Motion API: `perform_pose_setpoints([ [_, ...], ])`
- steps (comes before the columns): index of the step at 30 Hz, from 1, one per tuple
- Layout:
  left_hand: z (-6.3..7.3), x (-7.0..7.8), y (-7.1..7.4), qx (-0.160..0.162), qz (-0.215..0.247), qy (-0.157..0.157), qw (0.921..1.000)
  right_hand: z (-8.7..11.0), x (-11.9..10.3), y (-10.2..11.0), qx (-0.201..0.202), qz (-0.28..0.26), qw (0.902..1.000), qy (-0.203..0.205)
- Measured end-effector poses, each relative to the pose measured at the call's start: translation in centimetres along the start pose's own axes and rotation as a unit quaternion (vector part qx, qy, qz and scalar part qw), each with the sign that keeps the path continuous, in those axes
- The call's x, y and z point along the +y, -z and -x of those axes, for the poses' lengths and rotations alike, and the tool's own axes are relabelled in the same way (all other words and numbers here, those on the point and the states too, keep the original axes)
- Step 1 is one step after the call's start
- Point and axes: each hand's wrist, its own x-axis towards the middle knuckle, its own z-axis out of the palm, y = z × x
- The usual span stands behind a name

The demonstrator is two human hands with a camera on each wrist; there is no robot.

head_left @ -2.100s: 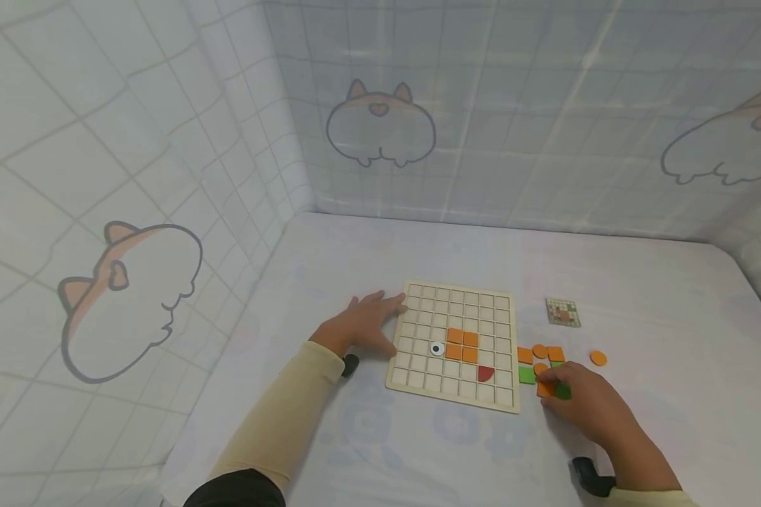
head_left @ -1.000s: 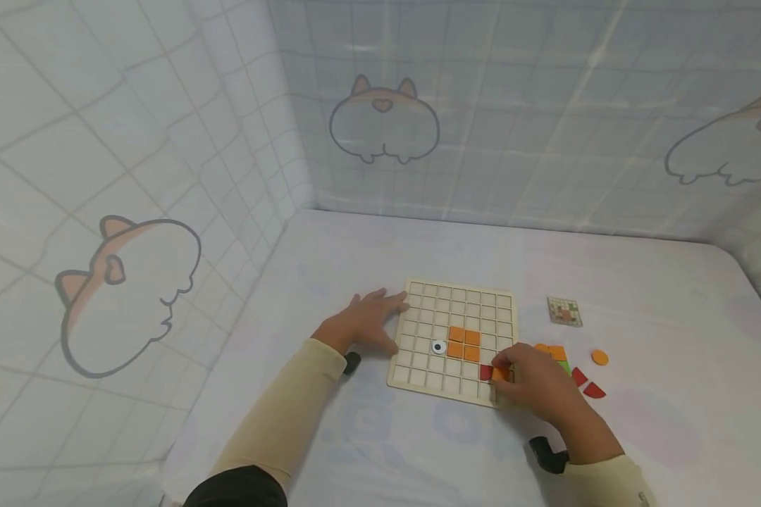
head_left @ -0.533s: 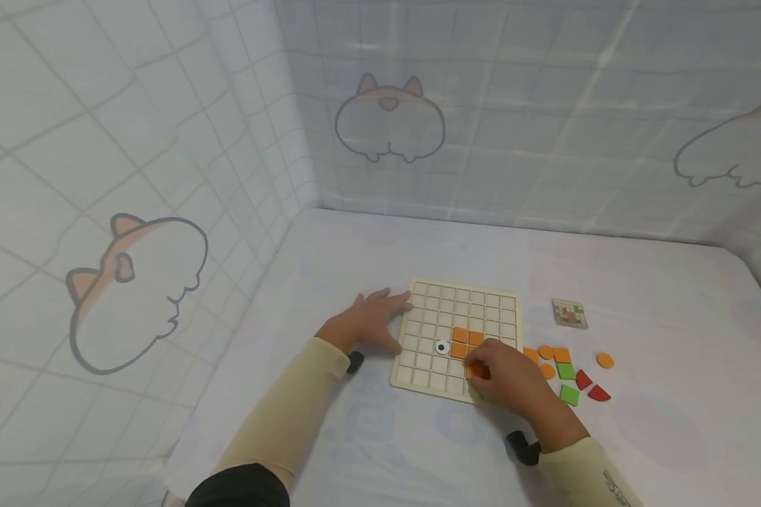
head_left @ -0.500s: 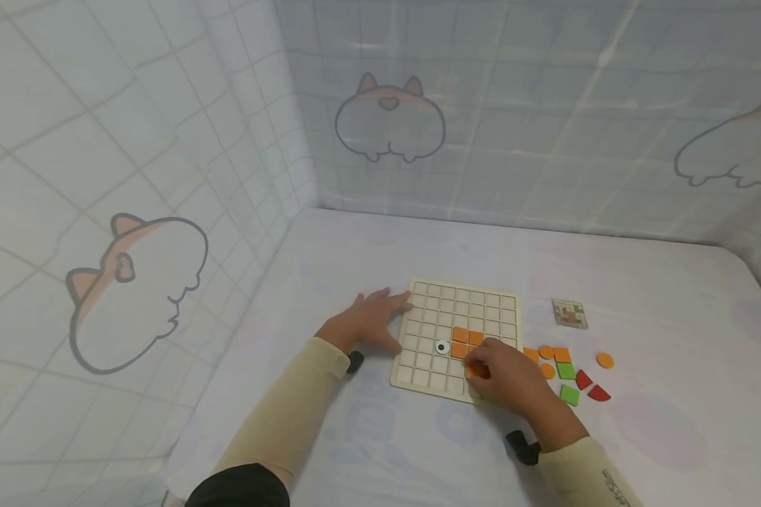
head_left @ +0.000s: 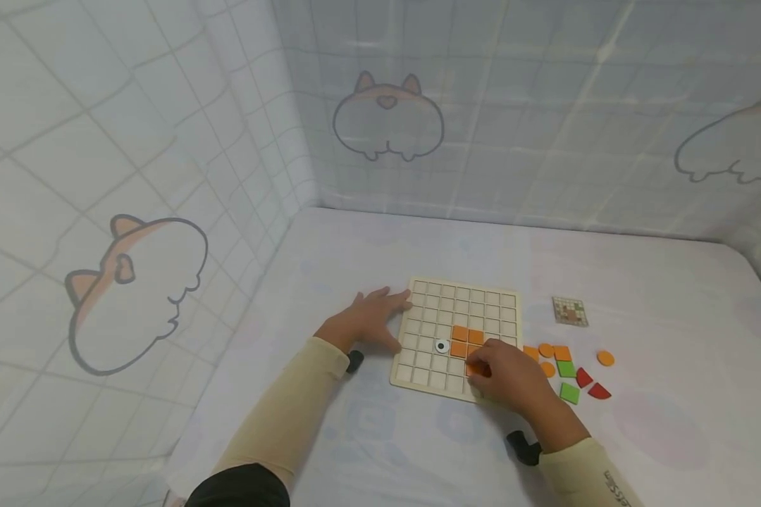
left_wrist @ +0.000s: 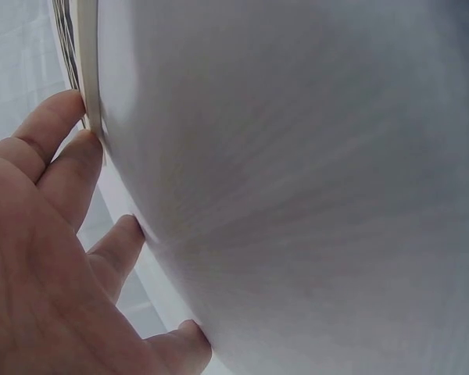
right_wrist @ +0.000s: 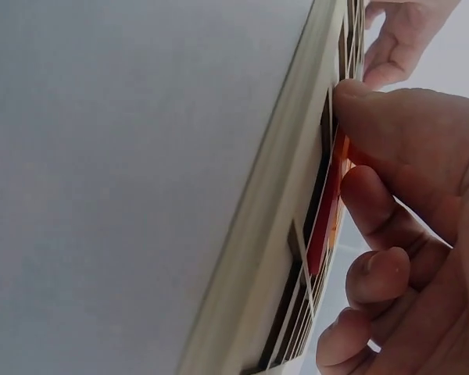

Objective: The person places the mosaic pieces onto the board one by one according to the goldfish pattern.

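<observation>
A pale wooden grid board lies on the covered table. My left hand rests at its left edge, fingers spread, with thumb and fingertips touching the rim. My right hand is over the lower right cells, pinching an orange square tile between thumb and index finger, down at the board just below a block of orange squares. Left of that block sits a round eye tile. A red quarter-circle tile shows on the board in the right wrist view; my right hand hides it in the head view.
Right of the board lie loose orange discs, orange squares, green squares and red quarter-circles. A small pattern card lies behind them. Curtain-like walls with cartoon prints stand at the back and left.
My right hand has brought an orange square from the loose tiles leftward onto the board, below the orange block. Over the last half second it barely moves. My left hand stays at the rim.
</observation>
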Motion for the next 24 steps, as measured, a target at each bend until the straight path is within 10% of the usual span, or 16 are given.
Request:
perform_pose_setpoints([
  [24,-0.4,-0.2,-0.1,-0.001,-0.002,-0.004,1.0,3.8,4.1,1.7,0.021,-0.032,0.9947,-0.095],
])
